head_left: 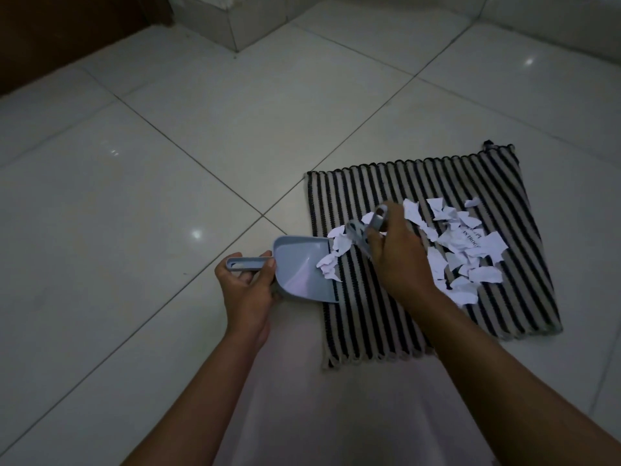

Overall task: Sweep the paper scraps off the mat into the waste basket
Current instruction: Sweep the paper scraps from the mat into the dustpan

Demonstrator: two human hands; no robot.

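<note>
A black-and-beige striped mat lies on the tiled floor. Several torn white paper scraps are strewn over its middle and right part. My left hand grips the handle of a light blue dustpan, whose open lip rests on the mat's left edge with a few scraps at its mouth. My right hand is closed around a small grey-blue hand brush, held over the scraps just right of the dustpan. No waste basket is in view.
Glossy white floor tiles surround the mat. A tiled step or ledge runs along the far side, with a dark wooden surface at the far left. My light-coloured clothing fills the bottom centre.
</note>
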